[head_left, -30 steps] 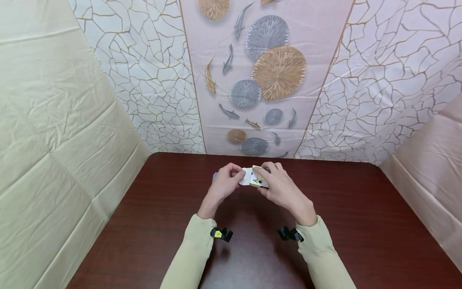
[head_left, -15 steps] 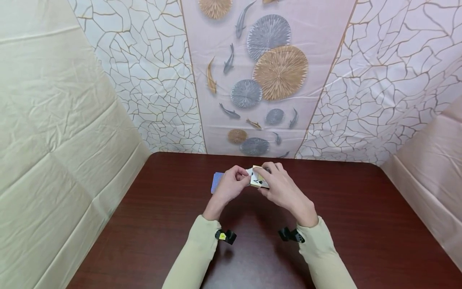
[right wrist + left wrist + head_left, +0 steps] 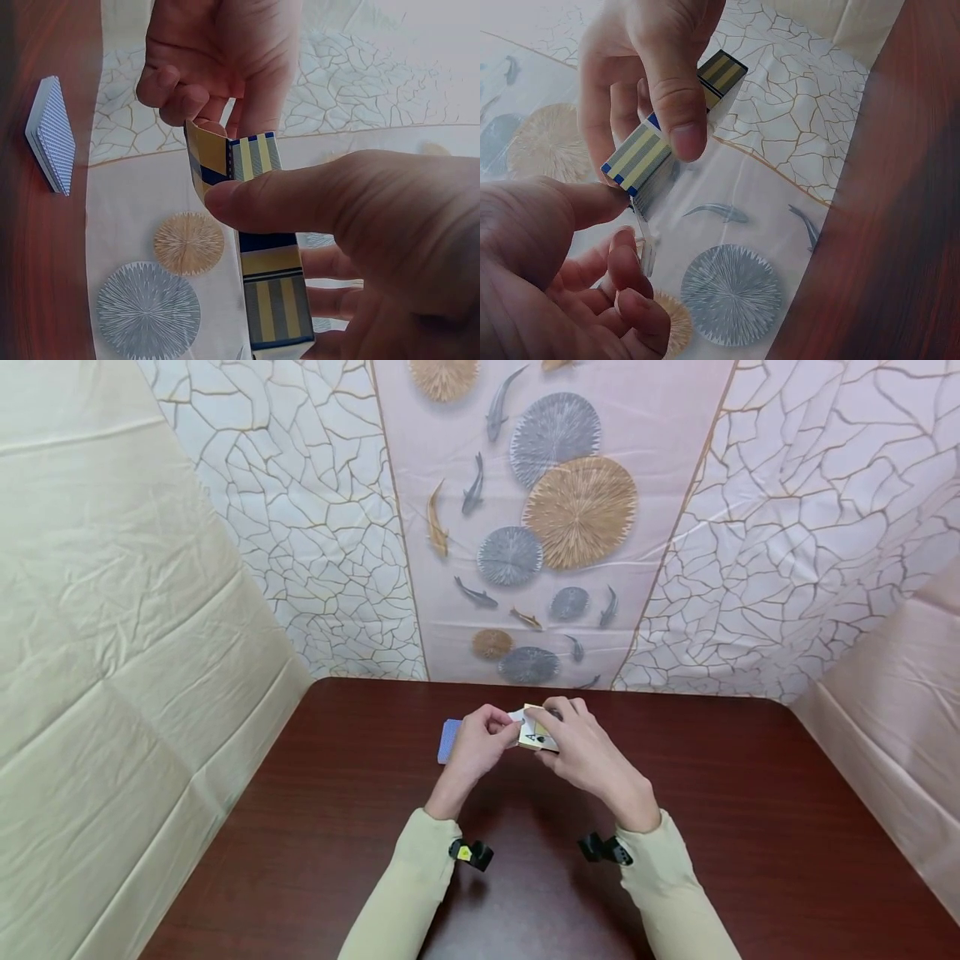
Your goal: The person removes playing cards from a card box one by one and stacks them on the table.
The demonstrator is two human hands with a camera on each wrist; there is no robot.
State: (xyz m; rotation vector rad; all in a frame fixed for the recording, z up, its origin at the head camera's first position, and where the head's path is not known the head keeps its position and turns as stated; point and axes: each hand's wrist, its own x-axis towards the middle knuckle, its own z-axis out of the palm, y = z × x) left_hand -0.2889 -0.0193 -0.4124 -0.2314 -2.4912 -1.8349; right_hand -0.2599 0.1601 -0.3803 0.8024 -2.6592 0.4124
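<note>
Above the far part of the table, my right hand (image 3: 588,752) grips a playing card box (image 3: 531,737) by its sides. An ace of spades face shows on the box in the head view; its narrow side (image 3: 277,307) has yellow, grey and dark blue stripes in the right wrist view. My left hand (image 3: 477,745) is at the box's left end, its thumb and fingers pinching the open end flap (image 3: 645,244). Inside the box cannot be seen. Behind my left hand, a stack of blue-backed playing cards (image 3: 448,742) lies on the table, partly hidden in the head view.
The dark red-brown wooden table (image 3: 337,827) runs back to a patterned cloth wall (image 3: 525,568). Pale cloth (image 3: 135,652) hangs along the left side, with more cloth (image 3: 892,710) on the right. A black wrist camera strap (image 3: 471,853) sits on each sleeve.
My left hand has moved slightly right, closer to the box, covering more of the white flap and uncovering more of the blue card stack. My right hand and the box have stayed put.
</note>
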